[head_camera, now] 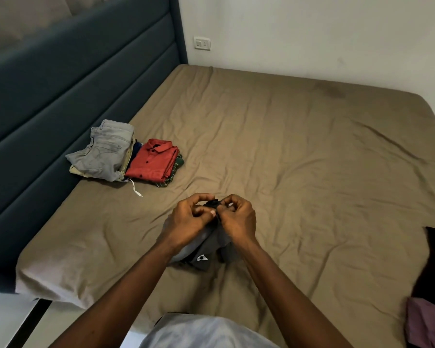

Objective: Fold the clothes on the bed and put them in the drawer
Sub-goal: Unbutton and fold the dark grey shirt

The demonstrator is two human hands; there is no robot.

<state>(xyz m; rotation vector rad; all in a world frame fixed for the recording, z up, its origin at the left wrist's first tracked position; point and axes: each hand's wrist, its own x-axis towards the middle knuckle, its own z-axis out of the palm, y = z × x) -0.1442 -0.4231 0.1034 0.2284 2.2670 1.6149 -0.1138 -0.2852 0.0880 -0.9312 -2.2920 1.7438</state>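
On the bed [299, 146]: one brown creased sheet, used as the folding surface. No drawer is in view.
Headboard [60, 84]: one, padded and blue-grey, along the bed's left side.
Folded stacks: two, side by side on the bed against the headboard, probably parked there out of the working space until they go to the drawer.
Jeans [103, 151]: one grey pair, on top of the stack nearer the headboard. The pale layers beneath cannot be counted.
Red shirt [150, 160]: one, collar up, on top of the second stack, with one green checked piece [177, 164] under it.
Unfolded clothes: one mauve piece [427, 322] at the bed's right edge, likely waiting its turn. The black shape above it is unclear.
Dark garment [211, 244]: one, on the bed near its front edge, upper end lifted, lower end resting on the sheet.
Left hand [186, 219]: fingers curled, pinching the garment's top edge.
Right hand [239, 219]: the same, just beside the left, seemingly to line up an edge for a fold.
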